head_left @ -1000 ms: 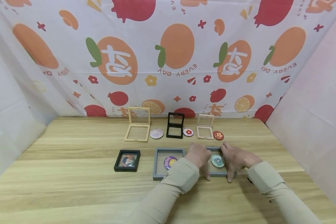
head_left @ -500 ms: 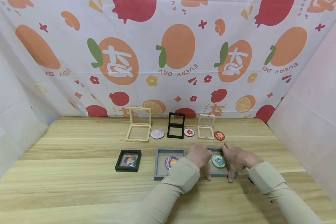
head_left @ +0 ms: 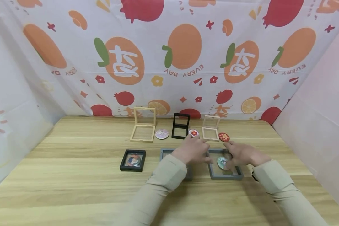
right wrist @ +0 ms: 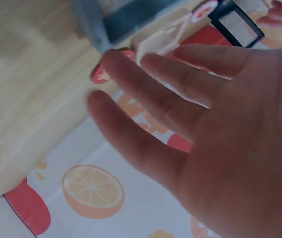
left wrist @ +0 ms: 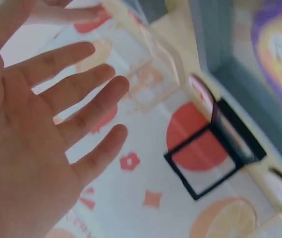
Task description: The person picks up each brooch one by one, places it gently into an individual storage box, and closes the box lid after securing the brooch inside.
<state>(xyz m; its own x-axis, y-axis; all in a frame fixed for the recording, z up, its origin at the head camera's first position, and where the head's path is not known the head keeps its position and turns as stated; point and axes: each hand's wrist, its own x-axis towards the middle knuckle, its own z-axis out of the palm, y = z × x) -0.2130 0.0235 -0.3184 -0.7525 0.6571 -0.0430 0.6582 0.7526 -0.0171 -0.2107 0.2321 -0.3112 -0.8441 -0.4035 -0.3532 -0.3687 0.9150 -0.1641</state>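
My left hand is raised between two grey display frames, and in the left wrist view its fingers are spread with nothing in the palm. Over the right grey display frame hovers my right hand, its fingers extended and holding nothing. That frame lies shut with a green round badge inside, partly overlapped by the right thumb. My left forearm and hand cover much of the left grey display frame. Its purple and yellow badge shows in the left wrist view but is hidden from the head view.
Along the back stand a yellow frame, a black frame and a pale pink frame, all opened. Beside them lie a lavender badge, a flower badge and a red badge. A small black frame holding a badge lies left.
Both hands have let go of the right grey frame and lifted off it. The left hand has moved left and away; the right hand stays over the frame's right side.
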